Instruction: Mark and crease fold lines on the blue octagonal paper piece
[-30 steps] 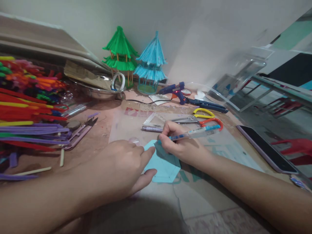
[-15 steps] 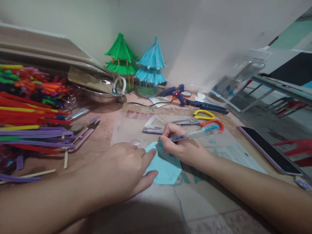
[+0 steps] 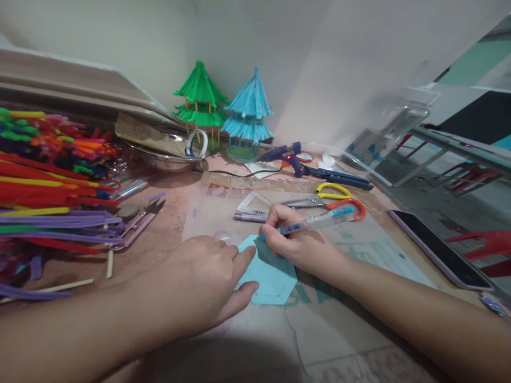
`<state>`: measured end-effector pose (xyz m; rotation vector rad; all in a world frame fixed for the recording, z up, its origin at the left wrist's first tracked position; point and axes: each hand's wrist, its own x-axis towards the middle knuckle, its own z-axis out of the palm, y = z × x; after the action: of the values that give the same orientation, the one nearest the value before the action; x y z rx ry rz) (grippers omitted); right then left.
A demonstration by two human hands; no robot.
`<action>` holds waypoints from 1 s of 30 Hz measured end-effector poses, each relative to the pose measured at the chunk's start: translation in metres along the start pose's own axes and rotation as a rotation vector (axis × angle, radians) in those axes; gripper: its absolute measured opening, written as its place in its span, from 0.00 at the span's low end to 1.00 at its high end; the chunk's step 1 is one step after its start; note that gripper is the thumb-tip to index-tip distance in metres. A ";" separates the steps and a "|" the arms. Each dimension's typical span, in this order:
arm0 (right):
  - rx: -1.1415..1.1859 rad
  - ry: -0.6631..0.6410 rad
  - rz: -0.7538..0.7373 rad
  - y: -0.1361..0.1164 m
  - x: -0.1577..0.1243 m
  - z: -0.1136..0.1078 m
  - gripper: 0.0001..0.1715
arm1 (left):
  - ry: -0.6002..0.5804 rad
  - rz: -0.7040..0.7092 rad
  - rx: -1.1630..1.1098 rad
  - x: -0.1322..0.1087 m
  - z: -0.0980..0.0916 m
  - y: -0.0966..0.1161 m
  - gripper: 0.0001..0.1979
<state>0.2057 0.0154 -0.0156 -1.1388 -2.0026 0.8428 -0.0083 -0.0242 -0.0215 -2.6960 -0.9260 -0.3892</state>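
A light blue hexagonal piece of paper [image 3: 273, 282] with faint drawn lines lies flat in front of me. My left hand [image 3: 211, 282] presses on its left side, thumb and index finger apart. In my right hand [image 3: 289, 239] a clear pen with a blue grip [image 3: 315, 221] is pinched, its point down at the paper's upper edge. The fingers partly hide the tip. Just beyond lie a set square [image 3: 255, 201], a purple pen-like stick [image 3: 249, 217] and scissors [image 3: 339, 190] with one yellow and one red handle.
Pipe cleaners [image 3: 51, 186] are heaped at left, near a pink cutter [image 3: 139, 226] and a metal bowl [image 3: 159, 159]. Green [image 3: 200, 106] and blue [image 3: 249, 111] pagoda models stand by the wall. A glue gun [image 3: 293, 158] lies at the back, a phone [image 3: 439, 247] at right.
The view has tilted up a little, so the background sits slightly lower. Both hands keep nearly the same place on the paper, the pen still in the right one.
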 end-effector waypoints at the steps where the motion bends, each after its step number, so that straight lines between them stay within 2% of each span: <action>1: 0.005 0.000 -0.005 0.000 0.000 0.000 0.11 | 0.000 -0.003 0.000 -0.001 0.001 0.000 0.16; 8: 0.018 0.005 -0.022 -0.001 0.001 0.000 0.11 | -0.040 -0.010 0.008 -0.002 -0.001 0.001 0.16; 30: 0.027 -0.011 -0.002 0.001 0.003 0.001 0.11 | -0.033 0.018 0.036 -0.001 -0.002 0.000 0.15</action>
<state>0.2038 0.0178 -0.0165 -1.1190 -1.9949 0.8747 -0.0092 -0.0255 -0.0196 -2.6835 -0.9088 -0.3221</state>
